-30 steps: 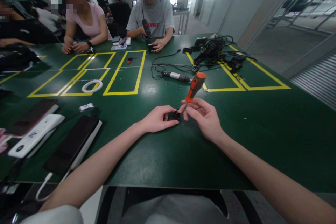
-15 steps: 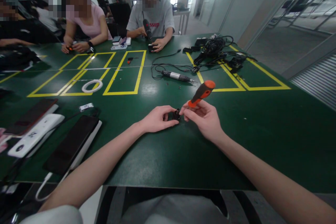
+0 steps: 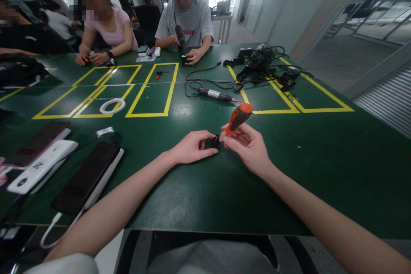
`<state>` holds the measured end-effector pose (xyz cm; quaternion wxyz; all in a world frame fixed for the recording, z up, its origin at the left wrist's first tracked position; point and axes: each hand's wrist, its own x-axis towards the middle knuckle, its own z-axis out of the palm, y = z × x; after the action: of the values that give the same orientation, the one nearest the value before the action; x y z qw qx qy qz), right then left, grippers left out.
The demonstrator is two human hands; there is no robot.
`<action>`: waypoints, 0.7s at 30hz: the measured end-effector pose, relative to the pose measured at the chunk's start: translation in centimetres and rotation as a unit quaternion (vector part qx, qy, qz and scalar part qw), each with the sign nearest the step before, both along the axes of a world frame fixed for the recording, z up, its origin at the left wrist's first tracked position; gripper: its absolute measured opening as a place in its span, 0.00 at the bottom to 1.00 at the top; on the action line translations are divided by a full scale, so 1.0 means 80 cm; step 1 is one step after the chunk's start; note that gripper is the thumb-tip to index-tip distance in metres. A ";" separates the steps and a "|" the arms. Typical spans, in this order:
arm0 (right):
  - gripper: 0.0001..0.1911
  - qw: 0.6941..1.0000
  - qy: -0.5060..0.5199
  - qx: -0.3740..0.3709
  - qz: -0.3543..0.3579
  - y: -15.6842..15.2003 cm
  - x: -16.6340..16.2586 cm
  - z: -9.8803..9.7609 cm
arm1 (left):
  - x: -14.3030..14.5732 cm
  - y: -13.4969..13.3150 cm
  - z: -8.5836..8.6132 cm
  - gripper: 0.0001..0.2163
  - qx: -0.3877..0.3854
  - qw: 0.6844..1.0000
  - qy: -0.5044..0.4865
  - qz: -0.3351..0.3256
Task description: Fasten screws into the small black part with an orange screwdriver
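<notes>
Left hand [image 3: 192, 147]: laid on the green bench [image 3: 321, 158], its fingers [image 3: 208, 137] closed in a pinch around a small black part [image 3: 214, 142], which is held just above the bench surface.

Right hand [image 3: 248, 144]: set just to the right of the part, its fingers [image 3: 231, 138] closed about the lower handle of an orange-and-black screwdriver [image 3: 237, 117].

Screwdriver axis: tilted, the handle rising up and to the right, away from the wearer; the tip is pointed down and left at the part, so tool and part meet between the two hands. Actual contact of the tip cannot be told.

Beyond, mid-bench: an electric screwdriver [image 3: 213, 93] lying on its side with its cable; farther right, a tangle of black cables [image 3: 263, 62].

Far edge: two seated persons, their hands on the bench.
</notes>
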<state>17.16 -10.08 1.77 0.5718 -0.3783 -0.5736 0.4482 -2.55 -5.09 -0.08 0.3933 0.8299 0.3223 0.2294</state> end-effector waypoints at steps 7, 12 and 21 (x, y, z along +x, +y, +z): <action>0.16 0.999 -0.013 -0.024 -0.025 0.003 0.002 -0.004 | -0.001 0.001 -0.003 0.12 -0.001 1.000 0.012 0.007; 0.15 1.000 0.007 -0.016 0.011 0.005 0.001 -0.001 | -0.001 0.001 -0.003 0.14 -0.003 1.000 0.013 0.004; 0.17 1.000 0.012 -0.019 -0.010 0.002 -0.001 0.002 | 0.000 0.000 0.001 0.11 -0.005 1.000 0.012 0.001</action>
<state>17.05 -9.88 1.92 0.5758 -0.3898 -0.5541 0.4578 -2.59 -5.07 0.00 0.3936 0.8300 0.3292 0.2186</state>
